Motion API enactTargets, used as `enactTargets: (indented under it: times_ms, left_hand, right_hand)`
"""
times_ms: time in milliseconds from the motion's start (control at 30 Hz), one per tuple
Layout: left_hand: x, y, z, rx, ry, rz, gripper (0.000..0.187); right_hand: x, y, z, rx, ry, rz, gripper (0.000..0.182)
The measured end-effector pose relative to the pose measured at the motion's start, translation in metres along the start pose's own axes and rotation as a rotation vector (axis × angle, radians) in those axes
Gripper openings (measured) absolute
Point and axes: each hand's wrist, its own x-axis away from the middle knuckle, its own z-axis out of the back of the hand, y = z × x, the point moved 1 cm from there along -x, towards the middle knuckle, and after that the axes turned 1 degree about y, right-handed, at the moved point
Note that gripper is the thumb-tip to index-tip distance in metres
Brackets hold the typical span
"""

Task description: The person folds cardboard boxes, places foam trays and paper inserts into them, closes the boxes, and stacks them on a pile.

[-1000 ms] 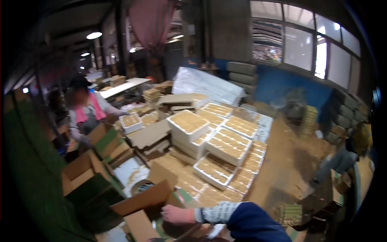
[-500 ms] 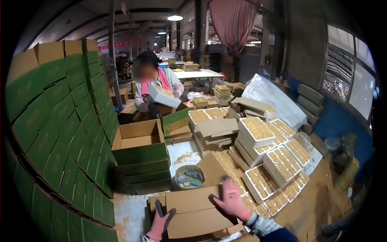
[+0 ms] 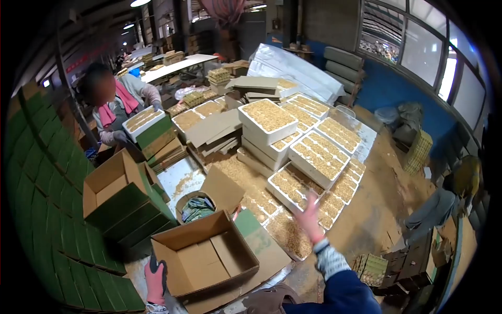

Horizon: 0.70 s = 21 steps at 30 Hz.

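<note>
An empty, open cardboard box (image 3: 201, 256) lies tilted in front of me. Against its left side is my left hand (image 3: 155, 277), in a pink glove with dark fingertips, fingers apart and not wrapped round the box wall. My right hand (image 3: 310, 222), also gloved, reaches out with its fingers apart at the near edge of a white foam tray (image 3: 287, 189) filled with tan granular material; contact is unclear. More filled trays are stacked behind, one (image 3: 320, 157) just beyond that hand. Flat green and brown cardboard (image 3: 261, 240) lies right of the box.
Green boxes (image 3: 57, 209) form a wall at left. An open box (image 3: 112, 186) tops a stack near a round bucket (image 3: 196, 206) of green packets. Across the table, a person (image 3: 128, 99) holds a filled white tray (image 3: 144, 123). Egg trays (image 3: 371, 267) are at lower right.
The view has swung right. The box before me now stands open instead of showing closed flaps. My right hand has left it for the foam trays. The co-worker's tray has been lowered onto a green box.
</note>
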Motion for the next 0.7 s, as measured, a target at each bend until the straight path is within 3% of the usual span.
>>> enactTargets:
  times_ms: [33,100,167,200,267,300,333,400,433,467,500,533,600,633,667,700]
  left_hand:
    - [0.001,0.01,-0.006,0.06,-0.023,0.025,0.042]
    - [0.002,0.02,-0.009,0.112,-0.048,0.053,0.042]
    - [0.004,0.019,-0.01,0.099,-0.012,0.104,0.04]
    - [0.006,0.026,-0.013,0.106,-0.007,0.102,0.04]
    - [0.009,0.041,-0.019,0.191,-0.023,0.008,0.038]
    - [0.008,0.034,-0.019,0.192,-0.021,0.023,0.038]
    - [0.004,0.022,-0.018,0.16,-0.022,0.037,0.038]
    - [0.009,0.015,-0.013,0.113,-0.039,0.061,0.038]
    - [0.01,0.021,-0.014,0.12,-0.024,0.072,0.039]
    - [0.008,0.027,-0.017,0.139,0.003,0.081,0.039]
    - [0.006,0.036,-0.019,0.153,0.021,0.088,0.039]
    - [0.005,0.049,-0.019,0.162,-0.102,0.018,0.038]
    - [0.001,0.059,-0.019,0.181,-0.239,-0.037,0.038]
    - [-0.008,0.04,-0.019,0.208,-0.246,-0.027,0.039]
    - [-0.009,0.026,-0.022,0.089,-0.072,-0.03,0.037]
    - [-0.003,0.063,-0.03,0.107,-0.184,-0.043,0.035]
  right_hand:
    - [-0.038,0.035,0.008,-0.032,0.433,-0.057,0.078]
    - [-0.114,0.102,0.038,0.14,0.696,-0.457,0.079]
    - [-0.139,0.142,0.058,-0.833,0.326,-0.574,0.069]
    - [-0.15,0.148,0.056,-0.834,0.323,-0.566,0.069]
    - [-0.183,0.165,0.042,-1.034,0.405,-0.286,0.097]
    - [-0.215,0.25,0.03,-0.805,0.505,-0.376,0.098]
    - [-0.21,0.236,0.033,-0.792,0.5,-0.385,0.098]
    - [-0.183,0.174,0.05,-0.379,0.635,-0.237,0.042]
    - [-0.173,0.174,0.056,-0.455,0.517,-0.314,0.044]
    - [-0.153,0.137,0.057,-0.522,0.567,-0.365,0.039]
    - [-0.127,0.097,0.068,-0.651,0.404,-0.306,0.057]
    - [-0.097,0.065,0.078,-0.772,0.229,-0.259,0.077]
    - [-0.066,0.062,0.073,-0.66,-0.017,-0.065,0.054]
    - [-0.039,-0.009,0.084,0.017,-0.011,0.289,0.042]
    - [-0.028,-0.002,0.072,-0.198,-0.1,0.188,0.041]
    - [-0.016,-0.029,0.065,-0.481,-0.215,-0.047,0.043]
